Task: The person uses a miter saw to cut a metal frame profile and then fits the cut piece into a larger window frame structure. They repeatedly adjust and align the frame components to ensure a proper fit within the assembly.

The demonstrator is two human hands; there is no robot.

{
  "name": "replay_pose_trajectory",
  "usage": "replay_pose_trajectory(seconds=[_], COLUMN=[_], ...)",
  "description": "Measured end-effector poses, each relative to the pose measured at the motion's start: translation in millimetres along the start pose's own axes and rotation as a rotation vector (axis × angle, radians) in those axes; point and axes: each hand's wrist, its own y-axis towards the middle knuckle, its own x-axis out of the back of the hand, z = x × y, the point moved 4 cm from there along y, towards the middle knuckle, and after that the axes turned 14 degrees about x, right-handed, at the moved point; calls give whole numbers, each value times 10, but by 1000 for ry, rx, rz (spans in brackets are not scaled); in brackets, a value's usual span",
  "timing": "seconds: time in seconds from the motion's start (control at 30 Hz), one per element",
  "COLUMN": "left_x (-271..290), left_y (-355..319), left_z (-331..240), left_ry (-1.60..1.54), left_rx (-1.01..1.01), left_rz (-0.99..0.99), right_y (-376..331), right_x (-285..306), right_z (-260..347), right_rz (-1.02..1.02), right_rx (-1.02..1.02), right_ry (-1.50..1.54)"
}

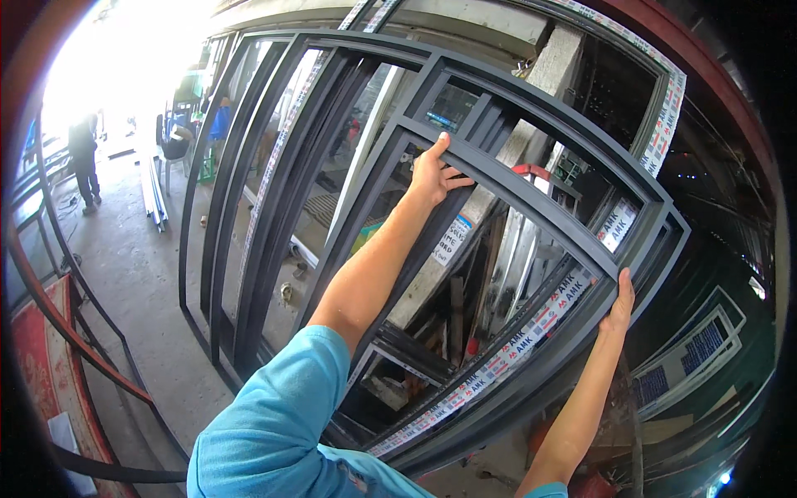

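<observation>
Far left: one red panel (62, 373), low down, worn, beside thin dark metal rails. Behind: one person (83, 158) standing on the grey floor (137, 274), well apart from you; long pale bars (152, 195) lying near. Left of centre: several dark upright frames (217, 207), tilted, ranked side by side. Centre: your left hand (430, 174), partly open, thumb up against the top rail of the grey frame (531, 203), fingers spread just below it; how firmly it holds, I cannot tell. The grey frame, item in hand, stands tilted before you, in front of a larger dark frame (540, 98). Behind both: a pale post (554, 70), leaning. Right of centre: your right hand (616, 315), closed around the grey frame's right upright near its upper corner, thumb up, fingertips hidden. Far right: one pale-edged rectangular panel (693, 361), slanted, apart from your hand.
</observation>
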Motion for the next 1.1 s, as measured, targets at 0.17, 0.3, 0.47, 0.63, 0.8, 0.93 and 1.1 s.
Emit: replay_pose_trajectory(seconds=[0.17, 0.3, 0.47, 0.63, 0.8, 0.93, 1.1], left_x=[-36, -48, 17, -53, -43, -40, -56], left_y=[-27, -16, 4, -29, -21, -44, -49], left_z=[30, 94, -38, 45, 15, 1, 3], left_ry=[43, 57, 109, 106, 106, 97, 104], left_rx=[23, -6, 1, 20, 18, 9, -3], left_rz=[-7, -32, 25, -13, -33, -64, -57], right_y=[10, -69, -151, -271, -260, -256, -272], right_x=[105, 37, 2, -50, -94, -130, -102], right_z=[-54, 0, -12, 69, 90, 119, 127], right_rz=[19, 24, 83, 157, 121, 144, 89], right_rx=[-57, -102, -150, -136, -123, -113, -115], right_ry=[70, 2, 114, 214, 146, 136, 148])
